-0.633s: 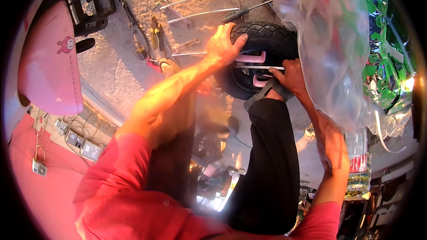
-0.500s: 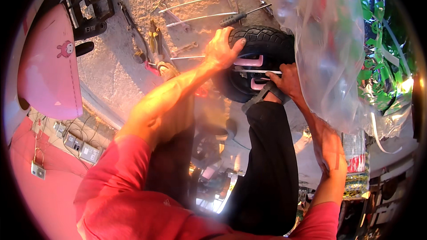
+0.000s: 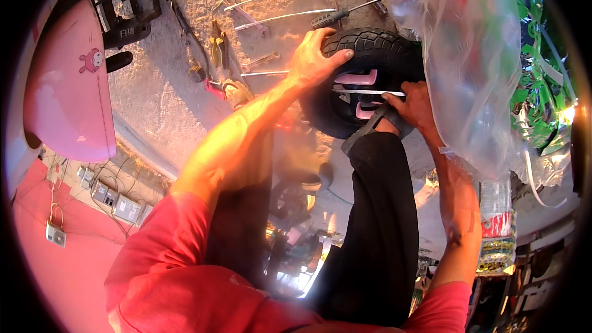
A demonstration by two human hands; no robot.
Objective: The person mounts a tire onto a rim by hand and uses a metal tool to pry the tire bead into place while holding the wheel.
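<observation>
A black tyre (image 3: 387, 41) on a wheel with pink-and-black spokes (image 3: 356, 79) lies in front of me. My left hand (image 3: 317, 58) grips the tyre's upper left side, fingers over the tread and thumb on the sidewall. My right hand (image 3: 414, 103) is closed round the right end of a thin metal tyre lever (image 3: 367, 92), which lies across the wheel. Part of that hand and the tyre's right edge are hidden behind clear plastic sheeting (image 3: 465, 80). My sandalled foot (image 3: 385, 126) presses on the wheel's near side.
Metal rods (image 3: 290, 20), a screwdriver (image 3: 330, 20), pliers (image 3: 219, 46) and a spanner (image 3: 262, 60) lie on the rough ground beyond. At left are a pink panel (image 3: 68, 86) and a black bracket (image 3: 126, 3). Green foil wrapping (image 3: 536, 74) stands at right, behind the plastic.
The wheel, with both hands on it, appears slightly farther right and the ground tools have shifted a little in view. Both hands keep their grip.
</observation>
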